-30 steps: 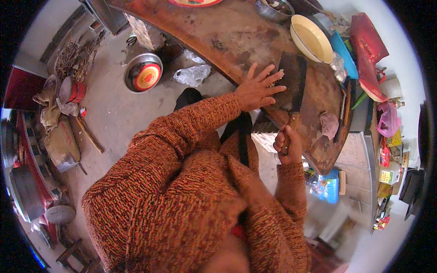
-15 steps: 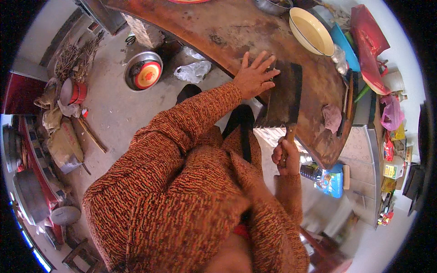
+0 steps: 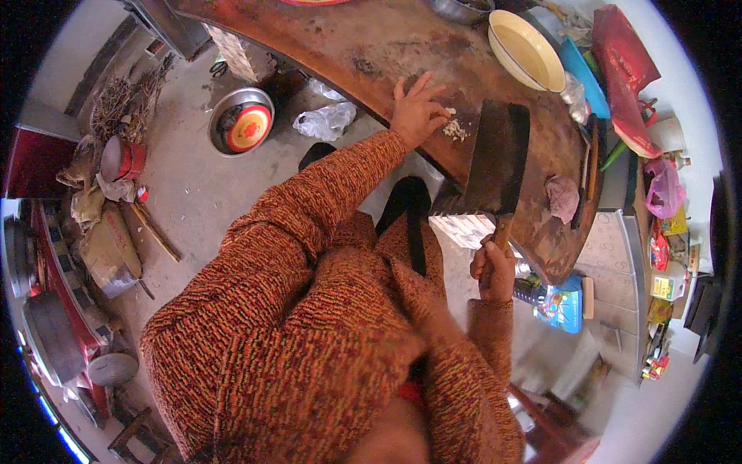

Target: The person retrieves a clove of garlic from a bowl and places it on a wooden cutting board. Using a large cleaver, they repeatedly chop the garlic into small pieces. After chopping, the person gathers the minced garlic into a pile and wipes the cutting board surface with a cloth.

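Note:
My right hand [image 3: 495, 271] is closed around the wooden handle of a broad, dark-bladed cleaver [image 3: 501, 158]. The blade is over the right part of a brown wooden tabletop [image 3: 410, 50]; whether it touches the wood I cannot tell. To its left lies a small heap of pale, finely chopped bits [image 3: 456, 130], too small to name. Beside that heap, near the table's front edge, my left hand [image 3: 420, 114] is open, fingers apart and nothing seen in it. A crumpled pinkish cloth [image 3: 563, 199] rests right of the cleaver.
A cream basin [image 3: 506, 66] stands at the table's far right, near a red bag [image 3: 622, 54]. On the floor to the left are a metal basin [image 3: 267, 100] holding a red-and-white round dish [image 3: 250, 130] and a clear plastic bag [image 3: 325, 121]. A grey cabinet [image 3: 610, 271] stands right.
My left hand has shifted left, away from the cleaver. The cleaver has moved right in my right hand, and the pale chopped bits now show between the blade and my left hand.

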### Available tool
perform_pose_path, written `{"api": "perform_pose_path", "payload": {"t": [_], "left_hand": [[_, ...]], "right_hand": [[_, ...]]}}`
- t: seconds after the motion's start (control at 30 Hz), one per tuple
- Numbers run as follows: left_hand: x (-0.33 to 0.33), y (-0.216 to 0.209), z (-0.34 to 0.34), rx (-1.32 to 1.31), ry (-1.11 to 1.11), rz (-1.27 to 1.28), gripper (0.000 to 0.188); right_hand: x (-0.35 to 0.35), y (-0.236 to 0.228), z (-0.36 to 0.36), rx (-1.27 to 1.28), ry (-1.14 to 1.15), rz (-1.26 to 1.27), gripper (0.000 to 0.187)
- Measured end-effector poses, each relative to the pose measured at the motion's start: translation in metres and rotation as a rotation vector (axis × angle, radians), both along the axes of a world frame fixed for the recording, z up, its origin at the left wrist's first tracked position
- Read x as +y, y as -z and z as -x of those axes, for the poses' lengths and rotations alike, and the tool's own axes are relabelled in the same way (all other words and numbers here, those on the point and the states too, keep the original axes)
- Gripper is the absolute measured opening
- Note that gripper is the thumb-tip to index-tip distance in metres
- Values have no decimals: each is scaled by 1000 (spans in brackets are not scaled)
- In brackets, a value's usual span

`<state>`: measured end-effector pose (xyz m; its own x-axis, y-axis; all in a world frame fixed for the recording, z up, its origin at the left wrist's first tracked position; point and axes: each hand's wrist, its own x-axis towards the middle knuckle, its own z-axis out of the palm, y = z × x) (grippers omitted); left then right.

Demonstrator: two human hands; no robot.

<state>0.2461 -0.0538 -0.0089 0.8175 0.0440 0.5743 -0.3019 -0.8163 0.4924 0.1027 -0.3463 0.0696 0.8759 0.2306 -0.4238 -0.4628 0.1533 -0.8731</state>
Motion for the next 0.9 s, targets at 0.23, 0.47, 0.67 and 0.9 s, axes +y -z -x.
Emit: {"api": "perform_pose_path", "payload": {"t": [0.23,0.47,0.67,0.9], "left_hand": [[-1,2,-6,148,55,153,35],[-13,18,-17,106,155,-86,52],[-34,11,3,72,435,262,60],[-3,13,-8,41,265,280,53]], "right_hand": [[0,1,1,32,43,-32,19],[-3,3,0,-19,83,-2,18],[1,-2,-1,-43,75,43,19],[0,-25,-18,-113,-8,477,20]]}}
